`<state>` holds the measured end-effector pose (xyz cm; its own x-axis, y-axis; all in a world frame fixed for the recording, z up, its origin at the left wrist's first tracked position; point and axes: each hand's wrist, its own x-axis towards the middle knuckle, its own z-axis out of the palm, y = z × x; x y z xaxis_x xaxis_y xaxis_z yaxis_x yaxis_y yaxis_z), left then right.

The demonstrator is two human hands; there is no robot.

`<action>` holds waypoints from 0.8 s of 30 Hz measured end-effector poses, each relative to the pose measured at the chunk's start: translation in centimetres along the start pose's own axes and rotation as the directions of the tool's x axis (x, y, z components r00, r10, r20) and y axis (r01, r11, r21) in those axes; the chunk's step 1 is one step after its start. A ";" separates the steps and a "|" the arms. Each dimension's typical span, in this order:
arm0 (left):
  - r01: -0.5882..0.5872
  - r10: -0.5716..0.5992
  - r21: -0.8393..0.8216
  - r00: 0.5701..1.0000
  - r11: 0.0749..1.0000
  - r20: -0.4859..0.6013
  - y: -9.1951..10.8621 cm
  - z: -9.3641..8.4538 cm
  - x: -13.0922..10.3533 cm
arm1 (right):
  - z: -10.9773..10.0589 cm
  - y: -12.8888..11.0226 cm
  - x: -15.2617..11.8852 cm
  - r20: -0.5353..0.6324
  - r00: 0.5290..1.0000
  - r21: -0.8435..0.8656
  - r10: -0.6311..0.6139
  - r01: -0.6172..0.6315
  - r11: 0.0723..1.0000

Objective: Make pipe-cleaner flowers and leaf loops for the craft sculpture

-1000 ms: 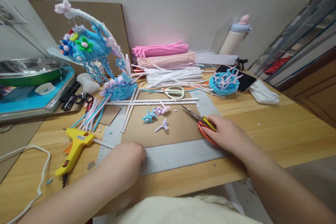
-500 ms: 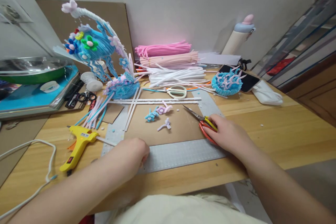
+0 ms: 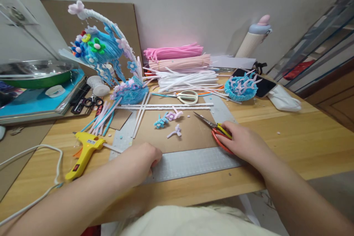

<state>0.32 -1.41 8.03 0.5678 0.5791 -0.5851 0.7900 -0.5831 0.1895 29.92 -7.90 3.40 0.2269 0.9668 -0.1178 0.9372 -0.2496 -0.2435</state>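
My right hand [image 3: 239, 140] lies over the handles of red-handled scissors [image 3: 219, 140] and yellow-handled pliers [image 3: 224, 130], on the right part of the grey mat [image 3: 190, 162]. Dark blades point up and left. My left hand [image 3: 148, 158] rests at the mat's front left, fingers curled under; what they hold, if anything, is hidden. Between the hands, on a brown board [image 3: 190, 132], lie a blue fuzzy flower [image 3: 159, 122], a pink-purple one [image 3: 173, 115] and a pale lilac piece [image 3: 176, 131].
A yellow glue gun [image 3: 87, 151] with a white cord lies at the left. Behind are a blue flower-decked model [image 3: 103, 49], white-handled scissors [image 3: 188, 97], bundled pink stems [image 3: 174, 51], a blue round piece [image 3: 240, 87] and a bottle [image 3: 250, 40].
The whole view has shifted slightly, so things appear a little further right. My left hand has moved slightly right over the mat. My right hand stays at the tool handles.
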 end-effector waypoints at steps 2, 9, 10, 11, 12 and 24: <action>0.016 -0.016 -0.001 1.000 1.000 0.017 0.4 -0.5 -0.1 | -0.1 0.3 0.1 -0.004 1.000 0.020 -0.010 0.010 1.000; 0.055 -0.056 0.019 0.997 0.998 0.050 1.7 -1.4 0.0 | -0.2 2.0 0.6 -0.037 0.997 0.007 -0.065 0.066 0.998; 0.056 -0.057 0.021 0.997 0.998 0.048 1.6 -1.3 0.2 | -0.2 2.3 0.7 -0.047 0.996 0.009 -0.072 0.072 0.997; 0.057 -0.058 0.024 0.997 0.998 0.045 1.5 -1.2 0.3 | -0.2 2.5 0.8 -0.056 0.996 0.011 -0.075 0.076 0.997; 0.057 -0.058 0.028 0.997 0.998 0.043 1.4 -1.0 0.5 | -0.2 2.7 0.9 -0.063 0.995 0.013 -0.076 0.077 0.997; 0.044 -0.045 0.031 0.999 0.999 0.013 0.8 -0.6 0.6 | 0.3 4.3 2.0 -0.109 0.987 -0.033 -0.117 0.114 0.993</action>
<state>1.42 -1.18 8.33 0.5286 0.5970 -0.6035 0.8069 -0.5742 0.1387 34.29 -7.05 1.84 0.1429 0.9896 0.0170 0.9653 -0.1356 -0.2230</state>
